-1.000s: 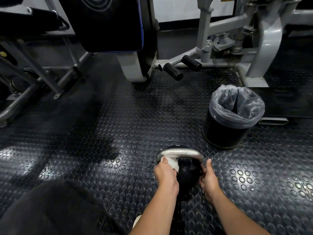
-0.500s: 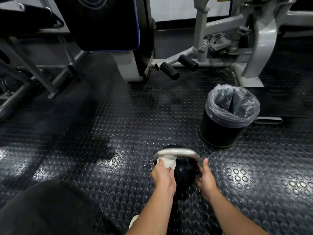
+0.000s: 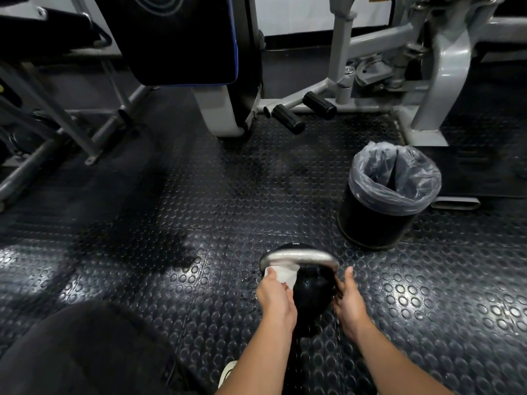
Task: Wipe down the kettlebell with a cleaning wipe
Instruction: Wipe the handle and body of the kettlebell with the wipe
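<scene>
Down on the studded rubber floor [image 3: 171,223] sits the black kettlebell [image 3: 310,286], near the bottom middle of the view, its silver handle [image 3: 299,256] arching across the top. The left hand [image 3: 275,297] is against the kettlebell's left side, fingers curled together and pinching a white wipe [image 3: 282,273]; the wipe sticks out past the fingertips and presses up against the underside of the handle at its left end. The right hand [image 3: 348,300] is flat against the kettlebell's right side, fingers together and pointing away from the body, thumb up beside the handle's right end; it clamps nothing. Just beyond and to the right stands a black bin [image 3: 376,220] with a clear liner. Grey gym machines [image 3: 445,81] line the far edge.
</scene>
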{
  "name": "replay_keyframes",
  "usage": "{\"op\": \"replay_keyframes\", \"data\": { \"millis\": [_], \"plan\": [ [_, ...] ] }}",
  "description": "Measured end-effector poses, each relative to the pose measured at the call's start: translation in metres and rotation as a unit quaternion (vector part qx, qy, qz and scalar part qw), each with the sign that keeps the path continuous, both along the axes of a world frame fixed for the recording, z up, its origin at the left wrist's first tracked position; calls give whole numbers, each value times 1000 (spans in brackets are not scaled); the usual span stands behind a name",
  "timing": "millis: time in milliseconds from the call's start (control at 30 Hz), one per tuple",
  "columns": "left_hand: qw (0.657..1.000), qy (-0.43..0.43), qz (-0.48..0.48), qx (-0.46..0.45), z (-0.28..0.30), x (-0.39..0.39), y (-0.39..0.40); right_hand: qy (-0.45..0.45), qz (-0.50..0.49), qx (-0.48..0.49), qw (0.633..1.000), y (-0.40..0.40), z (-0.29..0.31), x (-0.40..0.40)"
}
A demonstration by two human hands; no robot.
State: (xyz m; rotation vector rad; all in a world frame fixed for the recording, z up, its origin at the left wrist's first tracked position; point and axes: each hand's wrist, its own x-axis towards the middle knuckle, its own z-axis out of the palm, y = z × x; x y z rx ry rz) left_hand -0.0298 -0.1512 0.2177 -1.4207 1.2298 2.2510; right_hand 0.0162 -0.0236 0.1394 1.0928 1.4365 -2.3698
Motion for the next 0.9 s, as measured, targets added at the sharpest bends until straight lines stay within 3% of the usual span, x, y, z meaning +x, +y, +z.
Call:
{"op": "replay_keyframes", "data": {
  "millis": [233, 633, 900],
  "plan": [
    [999, 30, -4, 44, -3, 3, 6, -3, 1, -7, 1000, 1, 1, 1],
    [999, 14, 7, 33, -13, -1, 2, -10, 1, 11, 1000, 3, -4, 1],
    [991, 16, 59, 119, -23, -11, 2, -11, 11, 33, 999, 3, -1, 1]
  ]
}}
